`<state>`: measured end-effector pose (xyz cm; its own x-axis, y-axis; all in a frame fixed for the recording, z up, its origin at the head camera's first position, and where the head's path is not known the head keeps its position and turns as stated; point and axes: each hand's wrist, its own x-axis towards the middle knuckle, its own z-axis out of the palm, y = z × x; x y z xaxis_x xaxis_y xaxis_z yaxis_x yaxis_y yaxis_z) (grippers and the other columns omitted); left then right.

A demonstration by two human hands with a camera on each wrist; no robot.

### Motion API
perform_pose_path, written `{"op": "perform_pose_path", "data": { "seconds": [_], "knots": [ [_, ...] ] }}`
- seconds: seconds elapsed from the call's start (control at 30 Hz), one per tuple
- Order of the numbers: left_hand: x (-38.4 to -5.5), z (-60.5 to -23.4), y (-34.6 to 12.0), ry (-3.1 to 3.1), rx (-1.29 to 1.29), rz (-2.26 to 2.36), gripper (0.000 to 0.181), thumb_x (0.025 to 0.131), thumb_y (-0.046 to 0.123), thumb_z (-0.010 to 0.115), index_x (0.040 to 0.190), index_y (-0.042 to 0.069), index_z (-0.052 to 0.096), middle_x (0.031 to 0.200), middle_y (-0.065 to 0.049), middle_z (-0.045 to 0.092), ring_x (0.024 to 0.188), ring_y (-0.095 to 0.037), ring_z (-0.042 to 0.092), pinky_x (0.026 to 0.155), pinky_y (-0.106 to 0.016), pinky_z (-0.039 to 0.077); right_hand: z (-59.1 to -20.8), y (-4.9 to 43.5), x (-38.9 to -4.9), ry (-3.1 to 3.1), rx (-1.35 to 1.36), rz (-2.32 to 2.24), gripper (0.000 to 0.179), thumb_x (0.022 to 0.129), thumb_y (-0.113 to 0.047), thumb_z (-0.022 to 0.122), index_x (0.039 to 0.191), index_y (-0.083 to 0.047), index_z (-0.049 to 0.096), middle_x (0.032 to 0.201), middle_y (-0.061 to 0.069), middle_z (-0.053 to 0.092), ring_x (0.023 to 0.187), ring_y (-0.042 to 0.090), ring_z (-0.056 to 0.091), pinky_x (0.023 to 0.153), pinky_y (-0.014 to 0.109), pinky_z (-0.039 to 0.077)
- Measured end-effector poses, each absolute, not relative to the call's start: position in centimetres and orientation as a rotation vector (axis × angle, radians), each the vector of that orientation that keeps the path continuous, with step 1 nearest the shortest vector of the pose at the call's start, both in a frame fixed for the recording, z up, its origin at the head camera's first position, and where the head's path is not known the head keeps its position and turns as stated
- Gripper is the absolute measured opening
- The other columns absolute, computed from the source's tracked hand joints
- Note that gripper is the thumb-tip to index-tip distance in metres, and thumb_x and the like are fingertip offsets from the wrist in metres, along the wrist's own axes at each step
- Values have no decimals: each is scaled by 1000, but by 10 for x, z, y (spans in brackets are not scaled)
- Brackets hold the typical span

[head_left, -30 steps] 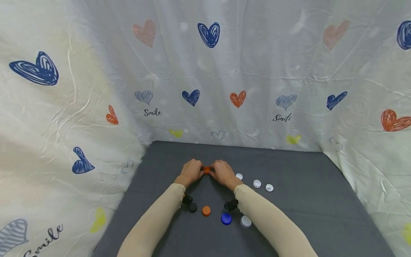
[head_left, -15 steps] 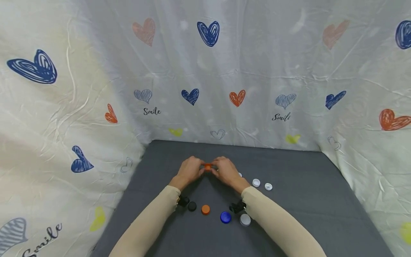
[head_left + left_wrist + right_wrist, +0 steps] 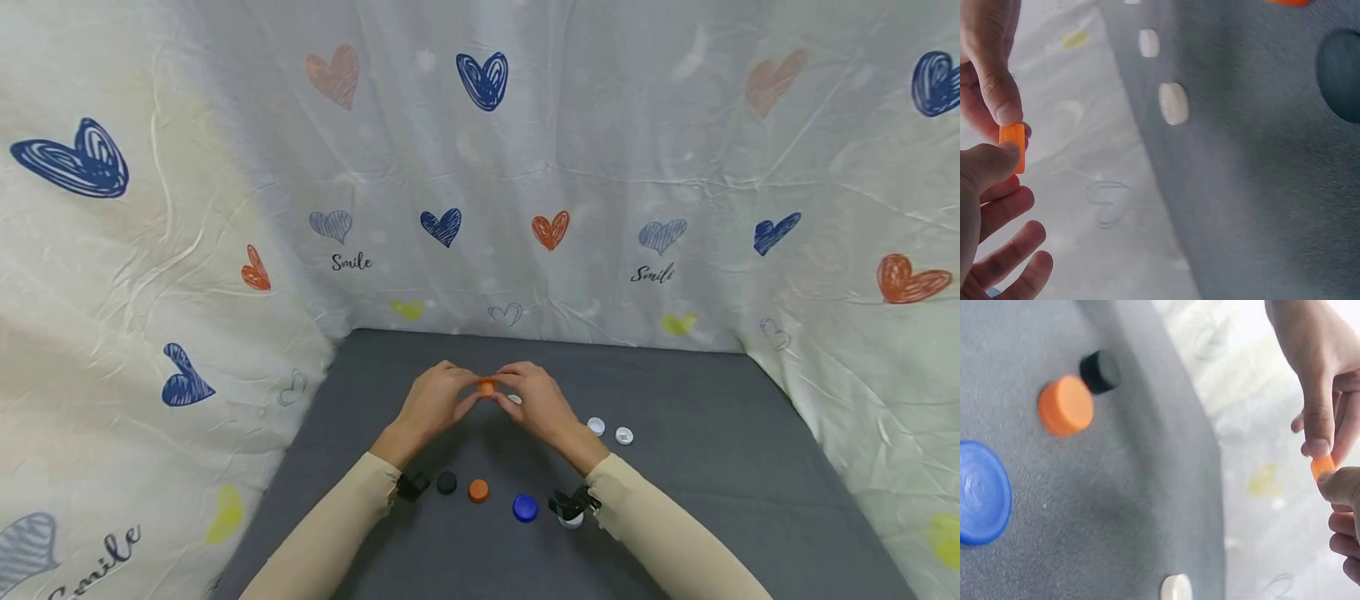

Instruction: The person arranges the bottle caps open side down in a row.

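Both hands meet over the far middle of the dark table, pinching one small orange bottle cap [image 3: 487,387] between thumbs and fingers. My left hand [image 3: 433,400] holds its left side and my right hand [image 3: 536,400] its right side. In the left wrist view the cap [image 3: 1016,134] is seen edge-on, the left thumb [image 3: 997,162] pressed on it and the remaining left fingers spread. The right wrist view shows the same cap [image 3: 1321,465] between the two thumbs. A white cap [image 3: 514,399] appears in the gap between the right thumb and index finger.
Nearer on the grey table [image 3: 675,467] lie a black cap [image 3: 447,482], another orange cap [image 3: 478,491], a blue cap [image 3: 525,508] and a white cap [image 3: 572,521] partly covered by the right wrist camera. White caps [image 3: 596,427] [image 3: 624,436] sit right of the hands. A heart-printed curtain [image 3: 525,275] hangs behind.
Both hands have risen slightly with the orange cap, and the wrists have spread apart. The cap has turned between the fingers. The right wrist now covers part of the near white cap.
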<state>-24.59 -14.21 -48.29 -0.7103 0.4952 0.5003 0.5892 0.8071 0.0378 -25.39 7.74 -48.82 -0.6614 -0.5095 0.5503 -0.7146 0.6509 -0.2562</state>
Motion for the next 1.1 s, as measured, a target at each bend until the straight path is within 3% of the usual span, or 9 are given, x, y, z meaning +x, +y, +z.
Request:
{"op": "perform_pose_path", "data": {
  "seconds": [0.5,1.1],
  "knots": [
    [-199,-450,-136,-2278,-1009,-413,29,82,27,85,107,15,78,103,2,77,93,-17,66,81,-31,57,-465,100,-202,-2237,1012,795,32,86,-24,82,114,-11,76,116,3,70,112,21,63,92,41,56],
    [-168,-462,-130,-2216,-1076,-484,33,80,28,86,109,14,77,105,2,76,92,-14,66,79,-28,56,-475,112,-167,-2238,1055,892,41,83,-20,83,122,-12,73,122,3,68,114,21,63,93,41,55]
  ]
}}
